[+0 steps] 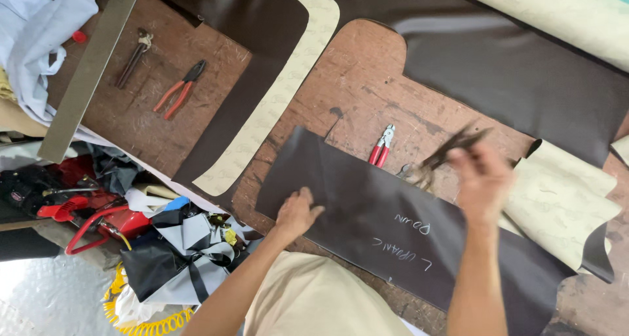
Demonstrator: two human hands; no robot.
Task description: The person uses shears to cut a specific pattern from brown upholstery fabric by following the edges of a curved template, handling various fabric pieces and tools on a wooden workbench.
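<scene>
The left hand point(296, 213) lies flat, fingers spread a little, pressing on the near-left part of a dark panel point(367, 211) of leather-like sheet that lies slantwise on the worn wooden bench point(367, 67). It holds nothing; it only pins the panel down. The right hand point(483, 179) is raised over the panel's far-right edge, its fingers closed round the handles of dark shears point(449, 154), whose blades point left and away. That hand is blurred, so I can't be sure whether the blades are open or shut.

To my eye this is the cutting or trimming step, with the panel steadied and the shears not yet in the material. The next move, as I judge it, calls for bringing the blades down to the panel's edge while the left palm keeps the sheet from sliding.

The panel sits under the left fingers, touching them, and just below the right hand, apart from it. Chalk writing shows on its near-right part. Red-handled pliers point(381, 146) lie just beyond its far edge, near the shears' tips. Orange-handled pliers point(180, 90) lie well off to the far left.
</scene>
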